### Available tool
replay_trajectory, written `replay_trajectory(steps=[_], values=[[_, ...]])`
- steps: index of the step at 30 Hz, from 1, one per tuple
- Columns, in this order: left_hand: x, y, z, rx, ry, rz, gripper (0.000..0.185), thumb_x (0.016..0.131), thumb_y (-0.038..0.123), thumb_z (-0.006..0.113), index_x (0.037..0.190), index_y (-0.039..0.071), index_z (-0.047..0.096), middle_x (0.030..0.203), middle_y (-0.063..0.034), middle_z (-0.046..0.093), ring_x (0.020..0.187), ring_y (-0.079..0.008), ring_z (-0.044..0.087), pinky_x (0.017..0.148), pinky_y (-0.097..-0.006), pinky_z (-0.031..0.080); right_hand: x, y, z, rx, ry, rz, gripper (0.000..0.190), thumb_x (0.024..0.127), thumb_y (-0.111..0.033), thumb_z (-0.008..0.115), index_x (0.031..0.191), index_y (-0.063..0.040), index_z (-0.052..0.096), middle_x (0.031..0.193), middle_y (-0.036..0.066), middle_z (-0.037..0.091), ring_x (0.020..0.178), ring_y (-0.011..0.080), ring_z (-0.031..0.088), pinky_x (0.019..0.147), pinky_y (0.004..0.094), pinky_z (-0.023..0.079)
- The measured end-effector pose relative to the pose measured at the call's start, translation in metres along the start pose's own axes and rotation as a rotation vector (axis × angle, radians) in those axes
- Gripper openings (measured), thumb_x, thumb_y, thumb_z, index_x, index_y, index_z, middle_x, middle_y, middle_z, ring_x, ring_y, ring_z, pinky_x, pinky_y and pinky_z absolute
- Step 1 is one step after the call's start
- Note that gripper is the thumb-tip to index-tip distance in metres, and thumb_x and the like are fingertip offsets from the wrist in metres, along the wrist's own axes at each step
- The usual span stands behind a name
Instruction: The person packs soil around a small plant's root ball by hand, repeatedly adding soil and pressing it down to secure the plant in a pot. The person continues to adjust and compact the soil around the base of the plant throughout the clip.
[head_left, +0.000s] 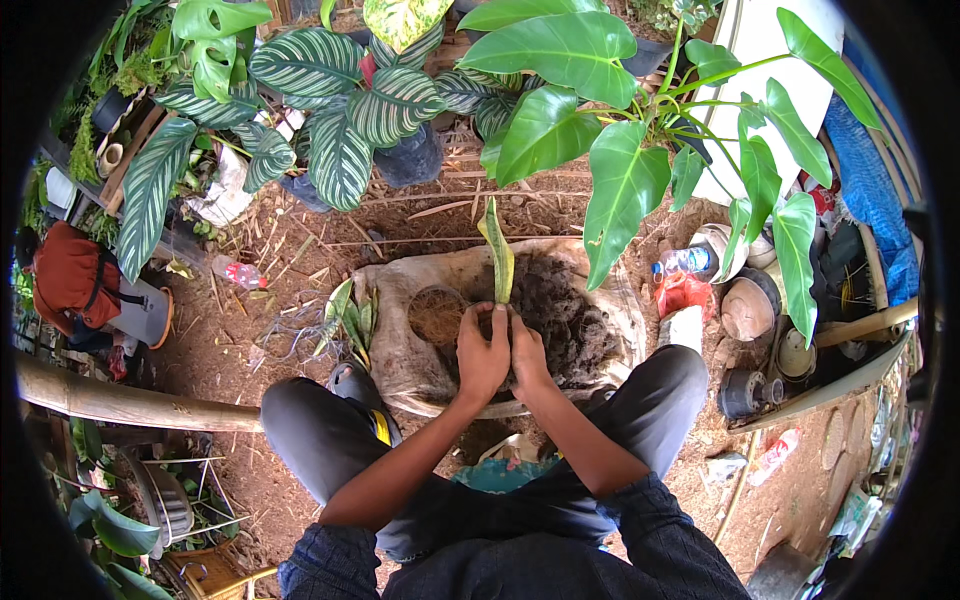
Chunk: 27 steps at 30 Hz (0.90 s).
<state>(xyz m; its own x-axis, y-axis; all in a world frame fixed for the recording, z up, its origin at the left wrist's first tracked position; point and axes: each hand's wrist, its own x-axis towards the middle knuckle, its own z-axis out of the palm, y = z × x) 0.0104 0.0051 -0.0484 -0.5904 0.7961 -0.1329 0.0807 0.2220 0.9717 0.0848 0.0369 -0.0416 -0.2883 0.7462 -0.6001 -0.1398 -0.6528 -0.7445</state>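
Note:
A yellow-edged snake plant leaf (498, 262) stands upright between my hands, its tip pointing away from me. My left hand (482, 351) and my right hand (528, 354) meet at its lower end, with fingers and thumbs closed on it; the base is hidden. Beneath them a pale woven sack (397, 277) lies on the ground, bearing dark soil (562, 322). A round container of brown fibre (437, 315) is on the sack, left of my left hand. More snake plant leaves (360, 321) lie at the sack's left edge, beside tangled thin strings (296, 330).
Striped-leaf potted plants (337, 142) and a large green-leaved plant (559, 127) overhang the far side. Plastic bottles (686, 261), a red bag (681, 294) and pots (748, 307) are at right. A person in red (75, 274) is bent over at far left, near a bamboo pole (142, 394).

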Motion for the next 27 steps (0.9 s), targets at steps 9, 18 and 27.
replay_trajectory(steps=[9, 18, 27], values=[[-0.001, 0.004, 0.003, 0.149, -0.017, 0.074, 0.047, 0.105, 0.031, 0.034, 0.131, -0.006, 0.044, 0.129, -0.0267, 0.047, 0.125, -0.0403, 0.046, 0.106, -0.0429, 0.035, 0.011, 0.002, -0.009, -0.005, -0.037, 0.007, 0.047, 0.099, -0.039, 0.049, 0.128, -0.003, 0.058, 0.114, 0.012, 0.065, 0.103, 0.0229, 0.063, 0.088, 0.0363, 0.048], [0.009, 0.015, -0.026, 0.246, -0.277, 0.803, 0.042, 0.092, 0.029, 0.055, 0.129, 0.010, 0.056, 0.142, -0.0173, 0.045, 0.133, -0.0344, 0.042, 0.112, -0.0488, 0.029, 0.011, -0.019, -0.034, 0.567, -0.395, 0.121, 0.036, 0.103, -0.034, 0.036, 0.119, -0.012, 0.059, 0.109, 0.005, 0.065, 0.095, 0.0209, 0.065, 0.085, 0.0389, 0.054], [0.010, -0.004, -0.022, 0.284, -0.171, 1.072, 0.042, 0.073, 0.031, 0.071, 0.108, 0.009, 0.066, 0.116, -0.0127, 0.064, 0.121, -0.0363, 0.056, 0.102, -0.0529, 0.039, 0.036, 0.012, -0.048, 0.655, -0.697, 0.212, 0.035, 0.103, -0.030, 0.033, 0.118, -0.010, 0.057, 0.107, 0.007, 0.064, 0.097, 0.0207, 0.066, 0.086, 0.0401, 0.056]])
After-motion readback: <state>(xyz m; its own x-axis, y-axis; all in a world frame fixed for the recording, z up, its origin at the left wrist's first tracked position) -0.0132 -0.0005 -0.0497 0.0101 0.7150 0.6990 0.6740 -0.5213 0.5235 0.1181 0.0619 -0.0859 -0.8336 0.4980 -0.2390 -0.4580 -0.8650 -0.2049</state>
